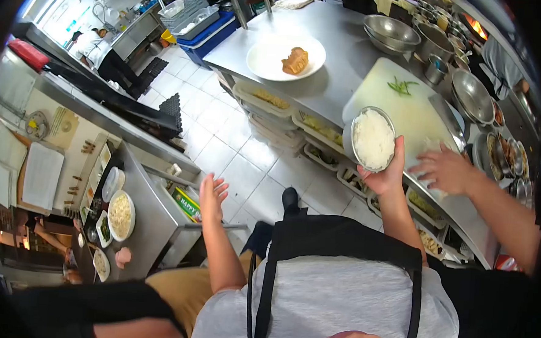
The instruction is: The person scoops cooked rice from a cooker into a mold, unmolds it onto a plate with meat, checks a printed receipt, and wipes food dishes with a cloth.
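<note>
A metal bowl of white rice (374,139) sits in my right hand (383,175), whose fingers and thumb support it from below and the side. The bowl is tilted towards me, beside the edge of the steel counter. My left hand (213,196) is held up in the air with its fingers apart, holding nothing. Nearest to the rice, a cutting board (372,88) carries some green strips (401,86). A co-worker's hand (439,168), slightly blurred, reaches over the board from the right.
A white plate (261,61) with a brown food piece (295,61) stands on the steel counter (332,34). A knife (447,117) lies at the board's right. Metal bowls (392,31) crowd the back. Food bins (268,98) sit below. Another counter (148,224) is left.
</note>
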Action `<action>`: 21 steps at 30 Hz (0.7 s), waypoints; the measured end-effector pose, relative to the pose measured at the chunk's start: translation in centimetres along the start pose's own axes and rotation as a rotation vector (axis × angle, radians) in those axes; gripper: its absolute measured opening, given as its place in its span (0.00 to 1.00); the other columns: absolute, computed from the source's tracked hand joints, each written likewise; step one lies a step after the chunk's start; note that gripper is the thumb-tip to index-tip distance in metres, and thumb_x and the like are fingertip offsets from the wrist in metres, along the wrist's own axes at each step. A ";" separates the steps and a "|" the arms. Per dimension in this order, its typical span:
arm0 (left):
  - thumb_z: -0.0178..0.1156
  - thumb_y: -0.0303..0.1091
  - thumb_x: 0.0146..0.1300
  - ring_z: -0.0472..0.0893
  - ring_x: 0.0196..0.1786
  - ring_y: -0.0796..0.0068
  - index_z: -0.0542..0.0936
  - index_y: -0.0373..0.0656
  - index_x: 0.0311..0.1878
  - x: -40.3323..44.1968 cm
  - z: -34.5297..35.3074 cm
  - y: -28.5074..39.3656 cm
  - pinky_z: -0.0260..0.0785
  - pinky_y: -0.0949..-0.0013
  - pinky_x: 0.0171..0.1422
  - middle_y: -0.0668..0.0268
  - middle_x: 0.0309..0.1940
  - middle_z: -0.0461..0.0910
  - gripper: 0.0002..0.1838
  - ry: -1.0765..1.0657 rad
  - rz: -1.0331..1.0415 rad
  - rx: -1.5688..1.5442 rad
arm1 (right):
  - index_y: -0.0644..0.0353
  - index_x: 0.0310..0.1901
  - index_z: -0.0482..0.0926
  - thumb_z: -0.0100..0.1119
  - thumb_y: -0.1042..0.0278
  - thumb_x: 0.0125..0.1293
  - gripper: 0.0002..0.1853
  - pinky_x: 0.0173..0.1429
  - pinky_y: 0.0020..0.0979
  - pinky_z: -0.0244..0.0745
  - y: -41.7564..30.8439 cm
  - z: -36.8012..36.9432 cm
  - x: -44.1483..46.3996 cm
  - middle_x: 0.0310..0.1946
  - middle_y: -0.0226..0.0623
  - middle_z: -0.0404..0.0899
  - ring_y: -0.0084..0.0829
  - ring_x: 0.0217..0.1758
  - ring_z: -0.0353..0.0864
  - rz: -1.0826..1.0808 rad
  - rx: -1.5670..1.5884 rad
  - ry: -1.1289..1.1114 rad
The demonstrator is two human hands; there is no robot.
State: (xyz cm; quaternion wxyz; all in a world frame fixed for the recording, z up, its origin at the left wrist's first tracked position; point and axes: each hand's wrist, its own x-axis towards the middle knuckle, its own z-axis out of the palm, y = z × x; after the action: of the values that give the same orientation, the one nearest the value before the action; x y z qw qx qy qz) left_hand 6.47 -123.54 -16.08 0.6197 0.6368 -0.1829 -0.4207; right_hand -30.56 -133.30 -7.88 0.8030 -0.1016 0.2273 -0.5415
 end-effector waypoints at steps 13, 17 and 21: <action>0.44 0.52 0.59 0.64 0.15 0.77 0.71 0.36 0.42 35.1 22.7 10.5 0.55 0.74 0.19 0.63 0.18 0.70 0.25 -0.536 -0.001 0.499 | 0.41 0.51 0.68 0.34 0.31 0.54 0.30 0.23 0.35 0.73 5.2 7.7 17.9 0.44 0.26 0.74 0.30 0.39 0.77 -0.004 -0.024 0.156; 0.43 0.47 0.60 0.72 0.31 0.70 0.72 0.33 0.39 38.5 25.2 7.9 0.64 0.71 0.36 0.59 0.28 0.74 0.23 -0.618 0.114 0.466 | 0.42 0.51 0.69 0.36 0.32 0.54 0.30 0.21 0.36 0.73 4.6 8.5 19.6 0.43 0.27 0.75 0.30 0.36 0.78 -0.081 -0.019 0.313; 0.42 0.43 0.61 0.62 0.16 0.81 0.71 0.39 0.41 38.9 24.7 4.7 0.52 0.76 0.16 0.70 0.20 0.67 0.17 -0.599 0.255 0.399 | 0.43 0.50 0.69 0.37 0.31 0.54 0.30 0.21 0.35 0.73 3.4 8.0 21.0 0.42 0.27 0.75 0.29 0.35 0.78 -0.128 -0.032 0.319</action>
State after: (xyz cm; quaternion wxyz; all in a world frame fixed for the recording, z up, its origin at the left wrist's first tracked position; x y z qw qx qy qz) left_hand 11.51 -169.41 -20.70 0.4500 0.5659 -0.5120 -0.4639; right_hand -17.45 -151.84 -7.60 0.7189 -0.0415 0.3533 -0.5972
